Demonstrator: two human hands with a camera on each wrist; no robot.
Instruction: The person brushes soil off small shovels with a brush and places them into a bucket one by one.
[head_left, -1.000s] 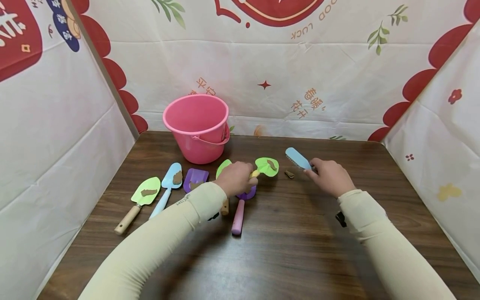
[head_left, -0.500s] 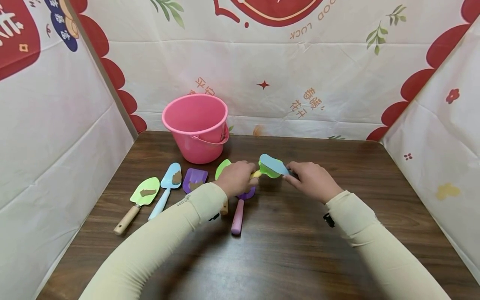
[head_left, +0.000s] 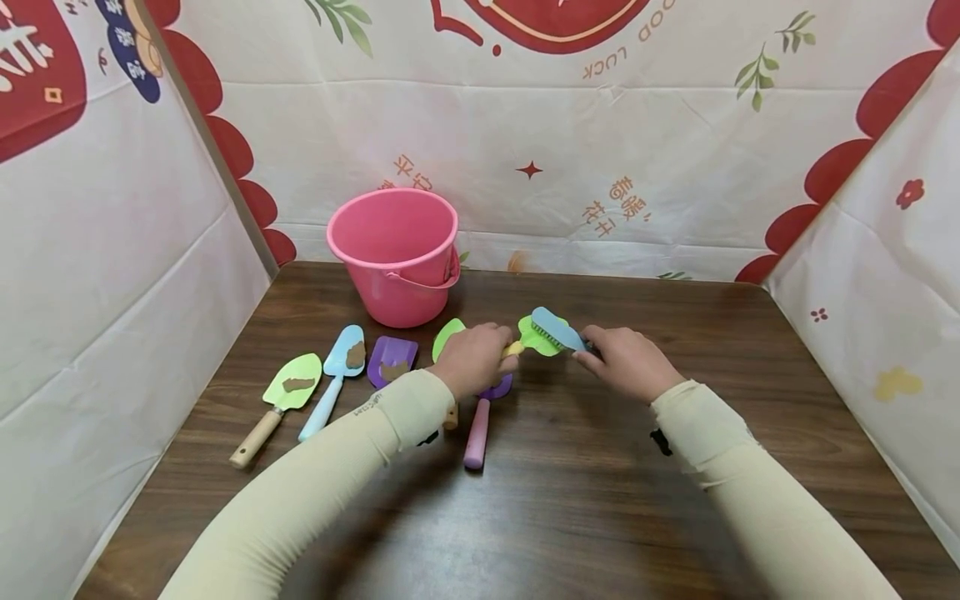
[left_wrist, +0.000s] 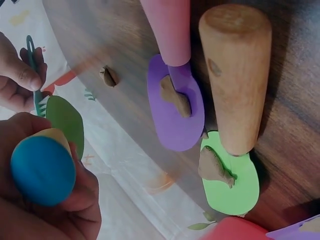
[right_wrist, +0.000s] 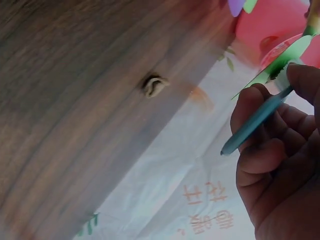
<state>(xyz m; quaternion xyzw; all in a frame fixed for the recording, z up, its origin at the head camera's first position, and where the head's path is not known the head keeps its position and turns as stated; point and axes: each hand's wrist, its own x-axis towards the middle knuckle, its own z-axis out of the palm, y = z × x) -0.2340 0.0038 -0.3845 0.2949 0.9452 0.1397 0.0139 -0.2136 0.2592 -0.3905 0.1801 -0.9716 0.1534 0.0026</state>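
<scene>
My left hand grips the yellow, blue-ended handle of a small toy shovel. Its green blade points right, above the table. From the right, my right hand holds a light-blue brush by its handle. The bristles face the blade and lie against or just over it, hiding part of its surface. A brown clump lies on the table; my right hand and the brush hide it in the head view.
Left on the wooden table lie a green trowel, a blue trowel, a purple shovel, a partly hidden green one and a pink-handled purple one, bearing brown patches. Behind stands a pink bucket. Cloth walls enclose the table.
My right hand has brought the brush left, from beside the shovel onto its green blade, then shifted it slightly back right. The left hand stays nearly still, the shovel moving slightly right.
</scene>
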